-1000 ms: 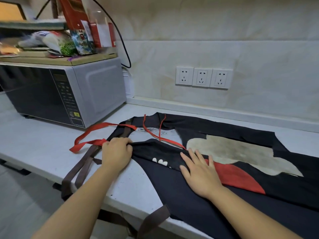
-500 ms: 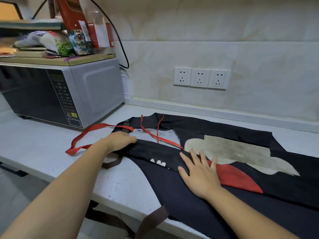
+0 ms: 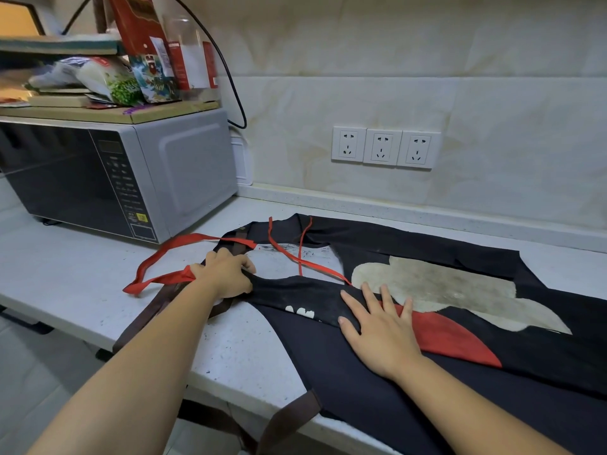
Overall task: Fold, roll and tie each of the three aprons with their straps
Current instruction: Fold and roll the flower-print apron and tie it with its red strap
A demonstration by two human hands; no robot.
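Observation:
Dark navy aprons (image 3: 377, 372) lie spread and overlapping on the white counter (image 3: 82, 274), with a beige patch (image 3: 443, 287) and a red patch (image 3: 450, 339) showing. My left hand (image 3: 226, 274) grips the bib corner of the top apron, where a red strap (image 3: 164, 277) and a brown strap (image 3: 154, 310) bunch together. My right hand (image 3: 377, 330) presses flat with spread fingers on the dark fabric beside the red patch. Thin red strings (image 3: 295, 257) cross the cloth behind my hands. Another brown strap (image 3: 289, 418) hangs over the front edge.
A grey microwave (image 3: 131, 178) stands at the back left, with boxes and packets (image 3: 138, 77) stacked on a board on top. A black cable (image 3: 230, 83) runs down the wall. Three wall sockets (image 3: 382, 147) sit above the counter's back edge.
My left hand reached forward over the straps, then drew back a little and now grips the bib corner. The right hand stayed pressed on the apron.

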